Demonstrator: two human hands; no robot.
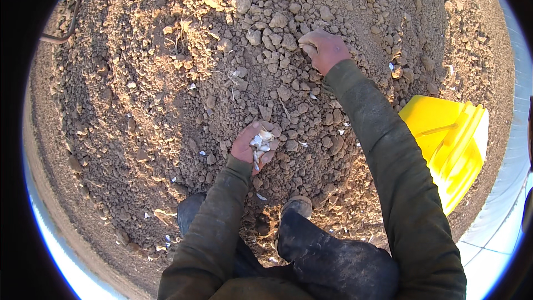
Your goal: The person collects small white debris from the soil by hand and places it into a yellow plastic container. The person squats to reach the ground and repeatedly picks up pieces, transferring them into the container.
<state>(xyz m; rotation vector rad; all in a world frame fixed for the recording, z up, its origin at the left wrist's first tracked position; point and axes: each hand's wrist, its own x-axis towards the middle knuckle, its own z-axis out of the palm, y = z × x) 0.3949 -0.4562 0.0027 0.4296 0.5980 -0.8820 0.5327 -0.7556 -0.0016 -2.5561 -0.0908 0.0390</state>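
Observation:
My left hand (255,143) is cupped palm up above the soil, low in the middle of the view, and holds several pale garlic cloves (262,143). Farther forward and to the right, my right hand (325,50) reaches down to the cloddy soil (275,66). Its fingers are bent close together near the clods; whether something is between the fingertips is hidden. Both arms wear dark green sleeves.
A yellow plastic container (445,146) lies on the soil at the right, beside my right forearm. A thin bent bar (68,35) shows at the upper left. Pale flakes are scattered about. My boot (299,206) stands below my hands.

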